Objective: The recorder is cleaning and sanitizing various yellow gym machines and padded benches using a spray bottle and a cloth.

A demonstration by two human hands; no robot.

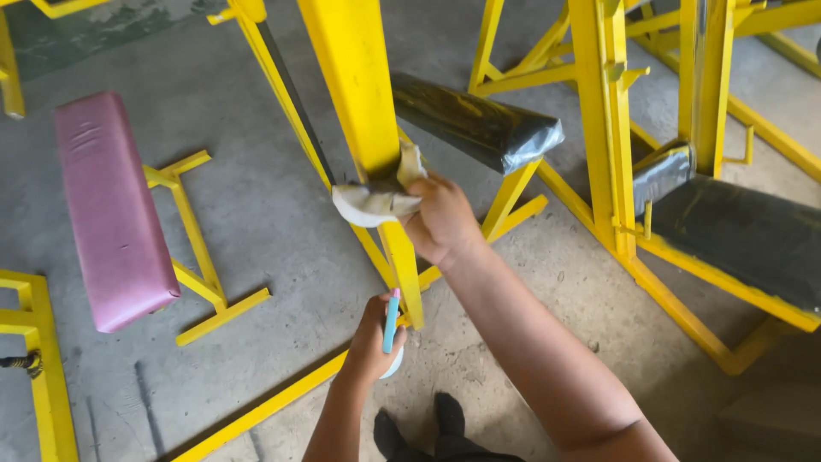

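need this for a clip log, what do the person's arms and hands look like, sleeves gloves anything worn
Both arms are bare from the frame's lower edge to the fingertips: no sleeves show. The left hand and the right hand wear no gloves, and no watch, bracelet or ring can be seen. The right forearm looks broad because it lies nearer the camera; the left reads slimmer. No markings can be made out on either.

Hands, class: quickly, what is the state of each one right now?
Left hand: closed on a spray bottle.
Right hand: closed on a cloth, pressed against the yellow post.
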